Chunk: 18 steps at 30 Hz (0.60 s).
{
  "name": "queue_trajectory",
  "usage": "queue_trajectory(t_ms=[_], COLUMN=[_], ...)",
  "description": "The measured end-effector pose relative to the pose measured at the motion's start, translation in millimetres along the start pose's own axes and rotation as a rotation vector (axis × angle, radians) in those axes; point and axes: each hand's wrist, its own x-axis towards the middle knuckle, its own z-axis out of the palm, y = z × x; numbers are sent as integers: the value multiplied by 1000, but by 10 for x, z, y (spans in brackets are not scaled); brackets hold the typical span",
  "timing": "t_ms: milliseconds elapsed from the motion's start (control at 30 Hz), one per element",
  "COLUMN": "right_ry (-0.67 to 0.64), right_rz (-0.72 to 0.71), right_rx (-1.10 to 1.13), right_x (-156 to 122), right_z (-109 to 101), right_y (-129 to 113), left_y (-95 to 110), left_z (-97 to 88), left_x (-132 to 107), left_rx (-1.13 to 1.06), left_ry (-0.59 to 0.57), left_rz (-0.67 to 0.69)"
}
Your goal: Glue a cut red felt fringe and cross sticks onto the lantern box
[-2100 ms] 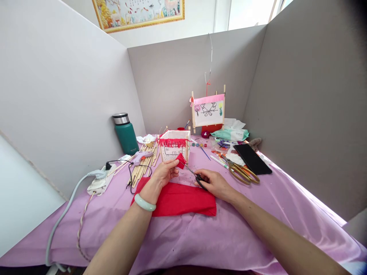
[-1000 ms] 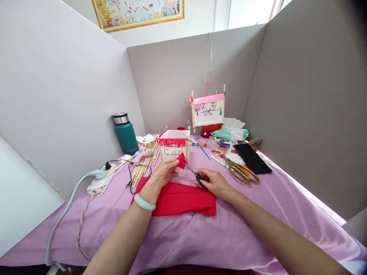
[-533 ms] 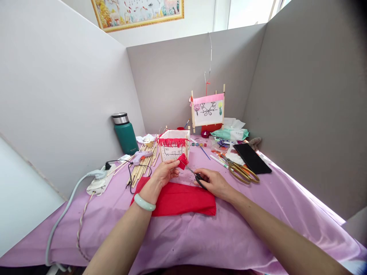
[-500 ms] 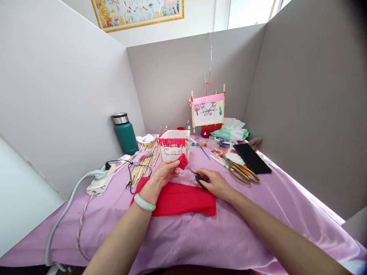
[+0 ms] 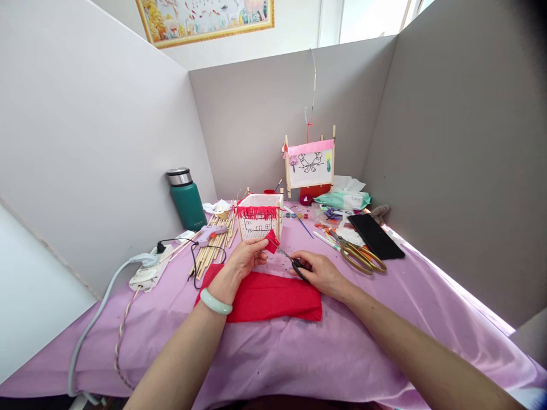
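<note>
A lilac cloth (image 5: 273,364) covers the table, and a red paper sheet (image 5: 267,299) lies flat on it just below both hands. A small paper lantern (image 5: 258,223) with a red fringe stands beyond them, and gold scissors (image 5: 359,257) lie untouched off to the right. The left hand (image 5: 244,258) pinches a red scrap (image 5: 272,241) between thumb and fingers, holding it up just in front of the lantern's corner. The right hand (image 5: 319,275) is closed on the loops of black scissors (image 5: 296,265). Their long axis runs up and left from that hand, so the blades point at the scrap, tips at its lower edge; whether they bite it, I cannot tell. The scrap sits nearer the left hand.
</note>
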Motion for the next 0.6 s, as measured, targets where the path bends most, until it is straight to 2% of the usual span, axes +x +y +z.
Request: queue_trajectory(t_ms=[300,600], right_ry=[-2,-18], right_rz=[24,27], right_rx=[20,59], right_x=[-8,-4], right_z=[17,31], right_y=[32,55], left_y=[7,15], left_z=[10,-9], left_x=[-8,15], left_rx=[-12,-84], left_ry=[4,69], left_rz=[6,38])
